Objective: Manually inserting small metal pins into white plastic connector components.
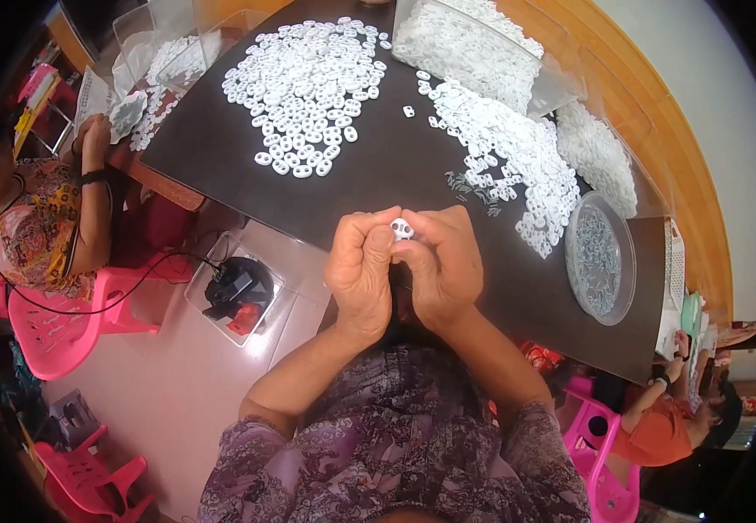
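Near the table's front edge, my two hands meet fingertip to fingertip around a small white plastic piece with two dark holes (402,229). My left hand (360,275) pinches it from the left between thumb and curled fingers. From the other side my right hand (444,266) grips it, thumb below and forefinger above. Beyond them lies a large pile of white oval two-hole pieces (308,83). To the right spreads a heap of similar white parts (504,131), with a scatter of small grey pins (474,192) beside it.
A round clear tub (624,261) holds many grey pins at the right. Clear bins of white parts (465,52) stand along the dark table's (212,139) far side. One co-worker's hand (94,135) is at left; a person in orange (657,431) sits at right. Pink chairs (55,327) stand around.
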Motion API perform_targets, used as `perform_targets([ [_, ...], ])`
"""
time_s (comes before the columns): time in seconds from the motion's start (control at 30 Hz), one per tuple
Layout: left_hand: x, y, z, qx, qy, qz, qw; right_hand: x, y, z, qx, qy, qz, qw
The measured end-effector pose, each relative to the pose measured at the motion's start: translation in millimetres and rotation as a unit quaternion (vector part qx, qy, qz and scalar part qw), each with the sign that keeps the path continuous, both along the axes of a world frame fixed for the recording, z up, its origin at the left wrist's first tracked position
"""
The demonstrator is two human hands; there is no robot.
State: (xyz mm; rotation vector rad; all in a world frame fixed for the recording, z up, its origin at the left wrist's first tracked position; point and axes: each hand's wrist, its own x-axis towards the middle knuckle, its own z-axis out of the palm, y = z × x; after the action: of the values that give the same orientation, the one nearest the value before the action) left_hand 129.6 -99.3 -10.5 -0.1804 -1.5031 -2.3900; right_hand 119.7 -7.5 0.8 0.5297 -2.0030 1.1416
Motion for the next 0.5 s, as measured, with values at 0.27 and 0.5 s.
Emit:
perform_targets([
  [0.27,2.0,-1.6,-1.1,-0.021,0.0,0.011,1.0,2.0,-4.1,-6.7,-0.002,0.0,0.005,1.0],
  [0.5,1.1,7.5,0.5,-0.014,-0.015,0.038,0.999,-3.4,-2.7,-12.5,0.021,0.043,-0.005,0.999],
])
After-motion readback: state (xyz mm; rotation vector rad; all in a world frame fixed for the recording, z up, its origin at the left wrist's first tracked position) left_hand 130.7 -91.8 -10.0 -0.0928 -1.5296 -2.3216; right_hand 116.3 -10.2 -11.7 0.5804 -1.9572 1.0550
